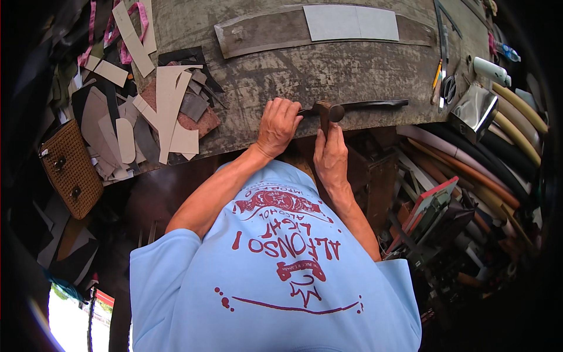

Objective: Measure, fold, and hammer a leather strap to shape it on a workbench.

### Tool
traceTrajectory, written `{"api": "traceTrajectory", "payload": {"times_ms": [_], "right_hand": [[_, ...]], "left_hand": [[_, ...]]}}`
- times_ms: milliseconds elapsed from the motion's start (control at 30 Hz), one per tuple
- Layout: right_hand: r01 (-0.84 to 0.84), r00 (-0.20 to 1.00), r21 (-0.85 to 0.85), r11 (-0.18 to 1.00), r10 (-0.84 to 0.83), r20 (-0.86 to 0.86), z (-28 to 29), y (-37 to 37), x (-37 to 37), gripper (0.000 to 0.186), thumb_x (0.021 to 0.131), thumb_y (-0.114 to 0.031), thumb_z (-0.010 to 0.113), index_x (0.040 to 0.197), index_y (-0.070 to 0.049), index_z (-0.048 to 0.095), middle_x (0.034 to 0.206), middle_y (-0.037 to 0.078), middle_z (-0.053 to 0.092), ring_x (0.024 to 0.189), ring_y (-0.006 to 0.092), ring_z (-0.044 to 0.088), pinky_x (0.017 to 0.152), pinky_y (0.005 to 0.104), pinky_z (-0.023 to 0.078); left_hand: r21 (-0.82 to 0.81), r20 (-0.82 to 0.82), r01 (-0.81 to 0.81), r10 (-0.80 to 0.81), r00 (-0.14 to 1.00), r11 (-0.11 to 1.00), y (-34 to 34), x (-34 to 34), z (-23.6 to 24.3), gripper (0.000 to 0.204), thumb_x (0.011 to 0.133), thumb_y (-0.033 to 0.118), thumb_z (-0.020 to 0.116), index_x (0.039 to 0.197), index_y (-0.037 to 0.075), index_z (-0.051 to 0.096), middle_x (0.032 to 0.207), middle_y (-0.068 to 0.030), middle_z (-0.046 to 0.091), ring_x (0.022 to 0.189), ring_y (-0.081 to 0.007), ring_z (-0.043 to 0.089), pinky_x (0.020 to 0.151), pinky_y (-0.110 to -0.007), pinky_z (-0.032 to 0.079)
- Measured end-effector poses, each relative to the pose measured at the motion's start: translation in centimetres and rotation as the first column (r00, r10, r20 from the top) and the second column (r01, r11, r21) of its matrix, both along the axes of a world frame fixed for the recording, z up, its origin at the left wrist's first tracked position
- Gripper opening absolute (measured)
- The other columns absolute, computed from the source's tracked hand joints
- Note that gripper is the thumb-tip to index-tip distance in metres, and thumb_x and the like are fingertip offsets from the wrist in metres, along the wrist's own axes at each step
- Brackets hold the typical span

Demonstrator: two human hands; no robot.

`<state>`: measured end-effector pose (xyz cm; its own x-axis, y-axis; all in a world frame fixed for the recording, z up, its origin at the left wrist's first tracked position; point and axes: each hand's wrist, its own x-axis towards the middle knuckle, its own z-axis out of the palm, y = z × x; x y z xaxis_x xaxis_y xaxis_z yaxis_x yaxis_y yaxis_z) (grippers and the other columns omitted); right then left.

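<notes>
The left hand (278, 128) curls its fingers shut around the left end of a narrow black strip (375, 105) lying along the worktable's (258, 82) near edge, apparently steadying it, while the right hand (332, 157) pinches a hammer (325, 111) close under its head, probably for control.

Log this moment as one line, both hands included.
left hand: holding black strip near left end; right hand: gripping hammer, head over strip, contact unclear; worktable: white sheet on brown piece
</notes>
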<state>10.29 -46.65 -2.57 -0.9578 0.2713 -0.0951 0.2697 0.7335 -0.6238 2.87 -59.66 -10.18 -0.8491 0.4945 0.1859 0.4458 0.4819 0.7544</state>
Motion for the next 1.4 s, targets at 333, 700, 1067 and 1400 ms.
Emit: {"api": "traceTrajectory", "payload": {"times_ms": [333,700,1067,1400], "right_hand": [[-0.029,0.999,0.026,0.999,0.03,-0.037,-1.4,-0.1,0.7,0.034,0.093,0.002,0.057,0.125,0.005,0.047,0.095,0.025,0.056,0.077,0.0448,0.06,0.061,0.0492,0.049],[-0.084,0.996,0.082,0.993,0.082,0.019,1.1,0.0,-0.7,0.051,0.094,0.003,0.054,0.142,0.001,0.037,0.095,0.025,0.055,0.076,0.0446,0.059,0.06,0.0493,0.048],[-0.023,0.998,0.087,0.996,0.028,-0.054,1.3,-0.4,-0.9,0.043,0.093,0.001,0.055,0.134,0.002,0.043,0.092,0.022,0.054,0.075,0.0421,0.06,0.06,0.049,0.05],[0.036,0.992,0.052,0.998,-0.029,-0.121,0.2,0.3,-0.2,0.046,0.096,-0.001,0.053,0.14,0.0,0.04,0.095,0.024,0.055,0.074,0.0441,0.059,0.06,0.0499,0.049]], "left_hand": [[0.008,-0.007,0.041,-0.041,0.999,0.999,-0.2,-0.4,0.0,0.024,0.078,0.007,0.074,0.099,0.005,0.065,0.091,-0.0084,0.059,0.088,-0.0286,0.056,0.078,-0.04,0.044],[0.005,-0.039,0.054,-0.054,0.998,0.999,-0.4,-0.4,-0.4,0.02,0.079,0.006,0.073,0.098,0.006,0.067,0.091,-0.0082,0.059,0.087,-0.0284,0.056,0.077,-0.04,0.044],[0.028,-0.025,0.047,-0.047,0.999,0.999,-0.5,-0.3,-0.7,0.018,0.08,0.007,0.073,0.097,0.005,0.066,0.092,-0.0082,0.06,0.089,-0.0282,0.056,0.078,-0.039,0.044],[0.001,-0.038,0.063,-0.063,0.997,0.998,-0.1,-0.6,-0.4,0.018,0.08,0.009,0.072,0.097,0.006,0.065,0.091,-0.0078,0.058,0.089,-0.0273,0.055,0.079,-0.039,0.043]]}}
